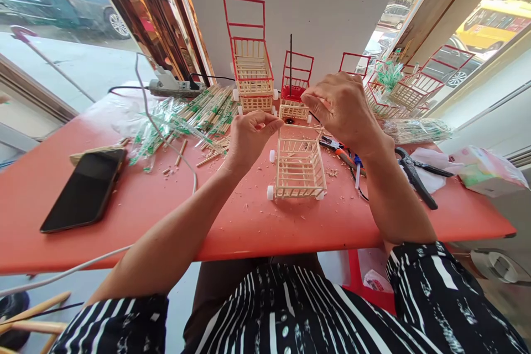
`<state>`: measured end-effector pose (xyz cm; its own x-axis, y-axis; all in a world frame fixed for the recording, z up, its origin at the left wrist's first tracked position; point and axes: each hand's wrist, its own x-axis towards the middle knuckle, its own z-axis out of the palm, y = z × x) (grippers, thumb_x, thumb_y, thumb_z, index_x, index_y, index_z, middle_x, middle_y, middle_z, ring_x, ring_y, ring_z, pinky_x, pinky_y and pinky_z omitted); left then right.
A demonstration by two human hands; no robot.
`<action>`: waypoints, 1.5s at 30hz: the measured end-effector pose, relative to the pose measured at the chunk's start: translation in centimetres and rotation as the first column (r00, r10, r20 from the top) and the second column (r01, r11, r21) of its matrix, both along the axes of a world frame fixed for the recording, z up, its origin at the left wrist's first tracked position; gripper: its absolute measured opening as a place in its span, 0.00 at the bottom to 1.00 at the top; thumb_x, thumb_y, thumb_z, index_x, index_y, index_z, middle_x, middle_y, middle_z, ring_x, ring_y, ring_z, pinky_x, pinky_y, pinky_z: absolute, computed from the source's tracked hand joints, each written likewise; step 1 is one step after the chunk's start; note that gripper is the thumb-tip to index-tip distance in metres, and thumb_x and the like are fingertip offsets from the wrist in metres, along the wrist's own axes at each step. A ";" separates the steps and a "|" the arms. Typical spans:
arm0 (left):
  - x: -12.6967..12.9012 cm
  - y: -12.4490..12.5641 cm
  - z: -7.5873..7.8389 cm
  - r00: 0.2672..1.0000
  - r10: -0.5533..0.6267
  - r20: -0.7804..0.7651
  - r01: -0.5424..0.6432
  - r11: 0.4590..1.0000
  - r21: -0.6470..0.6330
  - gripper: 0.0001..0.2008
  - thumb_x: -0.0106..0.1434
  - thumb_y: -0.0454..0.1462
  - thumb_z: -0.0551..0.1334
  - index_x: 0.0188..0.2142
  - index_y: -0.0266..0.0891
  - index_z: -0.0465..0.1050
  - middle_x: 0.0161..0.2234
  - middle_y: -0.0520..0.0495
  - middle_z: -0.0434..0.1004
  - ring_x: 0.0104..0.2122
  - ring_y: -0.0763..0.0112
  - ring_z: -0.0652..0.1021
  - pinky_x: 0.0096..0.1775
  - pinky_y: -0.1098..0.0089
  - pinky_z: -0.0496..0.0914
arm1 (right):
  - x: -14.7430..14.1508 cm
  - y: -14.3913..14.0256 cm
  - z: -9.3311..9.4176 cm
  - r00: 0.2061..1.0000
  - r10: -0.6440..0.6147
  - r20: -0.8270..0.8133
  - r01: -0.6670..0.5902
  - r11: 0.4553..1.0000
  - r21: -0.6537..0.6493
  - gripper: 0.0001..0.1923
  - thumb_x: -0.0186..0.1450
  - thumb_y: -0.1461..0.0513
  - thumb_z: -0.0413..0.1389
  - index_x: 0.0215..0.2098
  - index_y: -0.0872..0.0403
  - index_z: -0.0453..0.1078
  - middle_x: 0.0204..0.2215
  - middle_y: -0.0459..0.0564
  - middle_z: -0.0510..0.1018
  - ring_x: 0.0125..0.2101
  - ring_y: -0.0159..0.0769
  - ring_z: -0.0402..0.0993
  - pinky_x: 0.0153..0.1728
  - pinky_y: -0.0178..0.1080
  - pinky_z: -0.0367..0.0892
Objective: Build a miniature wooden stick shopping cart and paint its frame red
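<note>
A miniature shopping cart [301,168] of pale thin wooden sticks, with white wheels, stands in front of me on the table. The thumb and forefinger of my left hand [254,137] are pinched at the left upright of its handle. Higher and to the right, my right hand [346,110] is raised over the cart's far right corner with its fingers closed. Whatever those fingers hold, if anything, is too small to make out. Just beyond them a dark stick [291,61] rises upright from a red container [293,93].
Several red-trimmed carts, including a tall one [253,72], stand along the wall. Bagged wooden sticks [211,110], a phone [85,191] and a white cable [166,141] lie left. Pliers [332,144], black cutters [415,177] and a tissue pack [489,171] lie right. Wood scraps litter the red table [232,232].
</note>
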<state>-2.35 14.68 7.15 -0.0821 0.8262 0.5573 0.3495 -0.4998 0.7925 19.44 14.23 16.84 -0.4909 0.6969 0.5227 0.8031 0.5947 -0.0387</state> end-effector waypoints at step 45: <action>0.1 -0.1 0.3 1.000 0.010 -0.017 -0.010 1.000 -0.025 0.04 0.63 0.36 0.74 0.31 0.44 0.87 0.33 0.50 0.90 0.35 0.65 0.85 0.43 0.65 0.79 | 1.7 0.3 0.9 0.999 0.027 -0.026 -0.029 0.998 -0.057 0.19 0.77 0.44 0.56 0.46 0.41 0.85 0.45 0.55 0.90 0.49 0.56 0.80 0.57 0.61 0.70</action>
<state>-2.21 14.54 7.43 -0.0816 0.8393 0.5375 0.3676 -0.4759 0.7990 21.16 14.56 17.74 -0.4978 0.7122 0.4950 0.7843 0.6133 -0.0936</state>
